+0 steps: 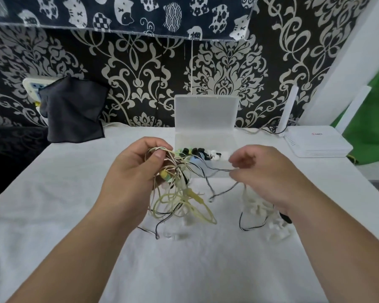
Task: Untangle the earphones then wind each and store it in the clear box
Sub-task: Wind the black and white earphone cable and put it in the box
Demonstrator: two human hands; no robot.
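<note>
tangle of earphones (179, 193) held above the white-covered surface (184, 270), in front of the clear box (206, 139), which stands open with its lid upright and some small dark and pale pieces inside. the cords look light, thin and limp; loops are likely to slip and snag on one another, and the joints at buds and plugs are probably the weak places, so a hold on the cord itself near a knot, drawn gently, seems safer than a pull on a bud. left hand (131, 171) is raised, its back toward the camera, its fingers curled round the bunched cream and black loops with the thumb (159, 155) pressed on top; the rest of the bundle hangs toward the surface. right hand (265, 178), blurred, sits level with it and apart to the side, its fingers drawn together and seemingly pinching one dark strand (219, 170) that runs out of the bundle. a white earphone (276, 232) lies on the surface beneath the right wrist
</note>
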